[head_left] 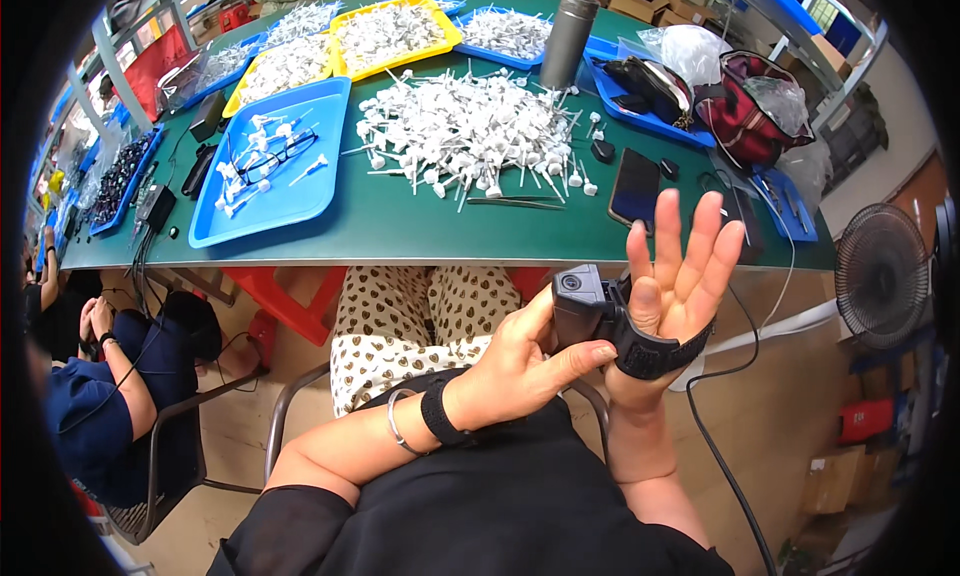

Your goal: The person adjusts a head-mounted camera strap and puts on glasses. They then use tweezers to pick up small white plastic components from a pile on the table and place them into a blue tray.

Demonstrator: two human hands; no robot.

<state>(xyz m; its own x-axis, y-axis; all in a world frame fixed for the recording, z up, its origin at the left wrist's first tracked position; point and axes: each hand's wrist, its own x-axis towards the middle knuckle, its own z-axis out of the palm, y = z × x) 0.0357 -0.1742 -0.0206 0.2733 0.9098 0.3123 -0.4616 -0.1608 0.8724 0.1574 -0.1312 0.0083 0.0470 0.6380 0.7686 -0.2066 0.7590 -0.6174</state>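
My left hand (pixel 510 366) is closed around a small black camera-like device (pixel 580 301), with the thumb along its lower side. This device sits against a black strap (pixel 660 354) wrapped round my right wrist. My right hand (pixel 685 271) is raised with the palm showing and its fingers stretched out, holding nothing. Both hands are over my lap, at the table's near edge. Beyond them on the tabletop lie a dark phone (pixel 636 188) and a large heap of small white plastic parts with thin stems (pixel 470 136).
On the green table (pixel 400 231) are a blue tray (pixel 290 211) with eyeglasses and white parts, yellow trays (pixel 440 48) of parts, a grey flask (pixel 568 41) and a maroon bag (pixel 750 106). A fan (pixel 880 271) stands right; a seated person (pixel 110 406) is left.
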